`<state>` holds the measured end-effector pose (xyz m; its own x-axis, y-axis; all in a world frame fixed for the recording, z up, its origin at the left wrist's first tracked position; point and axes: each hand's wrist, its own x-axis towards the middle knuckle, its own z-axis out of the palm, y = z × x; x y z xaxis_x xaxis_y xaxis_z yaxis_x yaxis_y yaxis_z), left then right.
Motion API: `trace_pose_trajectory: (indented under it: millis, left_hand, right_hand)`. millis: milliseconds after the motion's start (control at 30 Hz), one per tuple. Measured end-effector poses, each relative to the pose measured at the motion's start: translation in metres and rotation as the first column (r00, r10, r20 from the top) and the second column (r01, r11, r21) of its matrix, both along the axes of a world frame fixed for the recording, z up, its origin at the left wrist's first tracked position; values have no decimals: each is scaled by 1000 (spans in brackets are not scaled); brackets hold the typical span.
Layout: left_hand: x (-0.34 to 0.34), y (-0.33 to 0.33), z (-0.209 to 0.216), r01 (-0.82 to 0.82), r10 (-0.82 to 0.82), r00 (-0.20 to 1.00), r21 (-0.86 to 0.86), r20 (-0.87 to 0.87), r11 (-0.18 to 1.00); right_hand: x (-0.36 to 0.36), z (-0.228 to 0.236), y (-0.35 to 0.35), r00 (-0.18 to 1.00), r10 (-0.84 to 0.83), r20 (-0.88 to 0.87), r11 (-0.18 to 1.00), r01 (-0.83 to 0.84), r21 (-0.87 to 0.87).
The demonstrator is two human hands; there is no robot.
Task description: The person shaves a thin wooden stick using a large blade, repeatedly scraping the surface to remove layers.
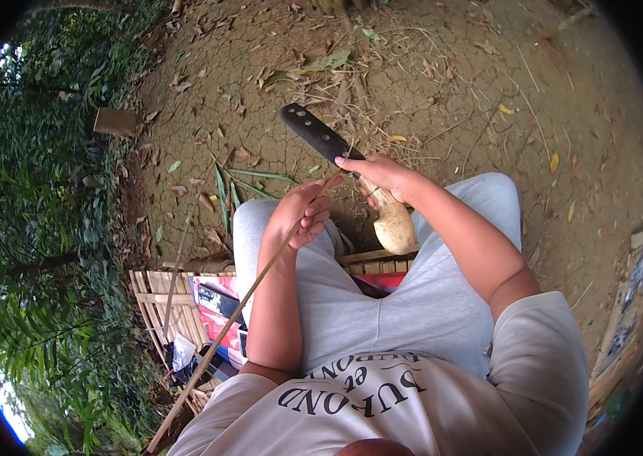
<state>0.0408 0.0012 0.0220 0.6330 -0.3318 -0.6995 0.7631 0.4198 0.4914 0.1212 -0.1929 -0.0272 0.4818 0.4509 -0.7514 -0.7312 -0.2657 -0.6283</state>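
Note:
My right hand (382, 175) is closed around the pale wooden handle (393, 226) of a large knife, just behind the blade. Its dark, broad blade (314, 134) has several round spots or holes and points away to the upper left. The handle ends in a thick, rounded knob above my lap. My left hand (298, 213) grips a long, thin brown stick (219, 342) near its far end. That end meets the knife close to my right thumb; whether the edge touches it cannot be made out. The stick slants back past my left forearm to the lower left.
I sit on a slatted bamboo bench (177, 304). At my left lie a red and white cloth (222, 323), a dark flat device (217, 299) and a white plastic bag (183, 352). Green leaf strips (222, 196) and a brown block (114, 121) rest on cracked earth beside dense plants.

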Motion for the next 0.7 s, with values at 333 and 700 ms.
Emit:
trace_pose_trajectory:
  millis: [333, 700]
  left_hand:
    - [-3, 4, -3, -12, 12, 1000, 29, 17, 999]
    - [-2, 15, -6, 0, 0, 1000, 34, 16, 999]
  right_hand:
    - [-1, -15, 5, 977, 48, -207, 993, -25, 115]
    - [-2, -34, 11, 941, 71, -332, 964, 21, 264]
